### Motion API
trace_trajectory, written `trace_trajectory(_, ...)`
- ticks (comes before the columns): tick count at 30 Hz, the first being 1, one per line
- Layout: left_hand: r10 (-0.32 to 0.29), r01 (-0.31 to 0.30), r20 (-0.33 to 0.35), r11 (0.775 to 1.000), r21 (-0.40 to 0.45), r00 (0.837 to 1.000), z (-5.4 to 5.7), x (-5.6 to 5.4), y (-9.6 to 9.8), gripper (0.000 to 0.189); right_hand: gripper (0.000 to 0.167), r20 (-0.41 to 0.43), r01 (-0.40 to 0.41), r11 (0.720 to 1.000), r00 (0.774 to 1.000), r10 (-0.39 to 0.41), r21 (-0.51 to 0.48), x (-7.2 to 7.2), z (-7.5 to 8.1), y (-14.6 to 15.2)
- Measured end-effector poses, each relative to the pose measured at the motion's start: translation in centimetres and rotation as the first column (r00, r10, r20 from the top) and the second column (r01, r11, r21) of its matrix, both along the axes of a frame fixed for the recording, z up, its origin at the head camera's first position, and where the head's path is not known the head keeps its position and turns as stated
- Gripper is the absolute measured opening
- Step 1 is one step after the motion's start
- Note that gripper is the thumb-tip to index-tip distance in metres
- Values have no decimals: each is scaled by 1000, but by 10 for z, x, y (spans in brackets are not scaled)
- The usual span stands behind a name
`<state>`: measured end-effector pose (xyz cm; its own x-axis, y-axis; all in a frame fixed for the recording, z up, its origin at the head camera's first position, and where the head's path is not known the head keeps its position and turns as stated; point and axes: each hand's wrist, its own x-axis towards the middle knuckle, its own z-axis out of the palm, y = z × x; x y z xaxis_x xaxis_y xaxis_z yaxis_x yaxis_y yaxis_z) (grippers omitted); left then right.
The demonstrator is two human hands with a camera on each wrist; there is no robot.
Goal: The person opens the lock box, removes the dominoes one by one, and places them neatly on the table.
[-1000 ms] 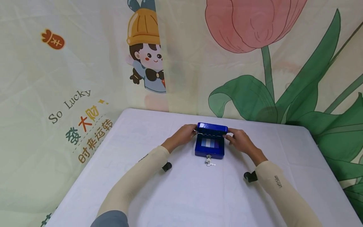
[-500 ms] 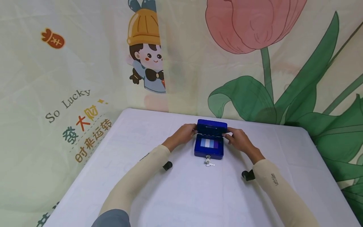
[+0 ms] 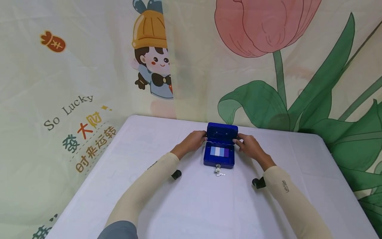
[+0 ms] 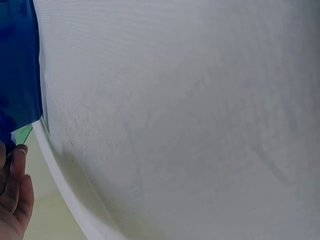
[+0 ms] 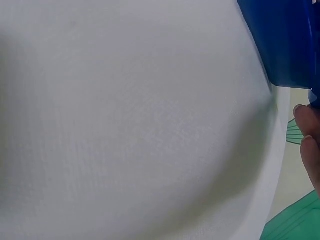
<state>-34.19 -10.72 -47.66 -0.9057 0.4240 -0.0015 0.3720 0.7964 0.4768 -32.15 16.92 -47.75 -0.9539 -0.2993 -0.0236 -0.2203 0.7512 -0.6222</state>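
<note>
A small blue metal cash box (image 3: 209, 162) stands on the white table with its lid (image 3: 222, 132) raised and tilted back on the hinge. Inside it shows a panel of blue, white and purple stripes (image 3: 219, 151). A silver lock with a key (image 3: 218, 170) hangs at its front. My left hand (image 3: 195, 140) holds the lid's left edge, fingertips at the lid in the left wrist view too. At the opposite edge, my right hand (image 3: 250, 145) holds the lid between thumb and fingers. Most of both hands lies outside the wrist views.
The white-covered table (image 3: 191, 205) reaches back to a printed cloth (image 3: 194, 66) with a tulip and a cartoon figure. A black wrist mount (image 3: 176, 174) sits below the left forearm, and another black mount (image 3: 258, 183) below the right.
The lid has swung from partly raised to further up and back, so its inner face now shows. Both hands stay at its sides, the right one shifting slightly left with the view.
</note>
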Motion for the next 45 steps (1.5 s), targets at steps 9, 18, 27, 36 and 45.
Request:
trace_trajectory(9, 9, -9, 32, 1000, 6, 999, -1, -1, 0, 29, 41, 11, 16, 1000, 1000, -16, -4, 0, -1, -2)
trace_trajectory(18, 10, -10, 38, 1000, 0, 999, -3, -3, 0, 31, 40, 13, 13, 1000, 1000, -13, -20, 0, -2, -2)
trace_trajectory(27, 8, -8, 46, 1000, 2, 999, -5, -4, 1, 35, 43, 38, 26, 1000, 999, -25, -16, -2, -4, -1)
trace_trajectory(36, 7, -7, 39, 1000, 12, 999, -5, -2, 0, 39, 46, 43, 42, 999, 998, -42, 0, -2, -6, -1)
trace_trajectory(45, 8, -8, 43, 1000, 14, 999, -7, 4, -4, 47, 49, -34, 40, 999, 999, -39, 29, 8, -7, 7)
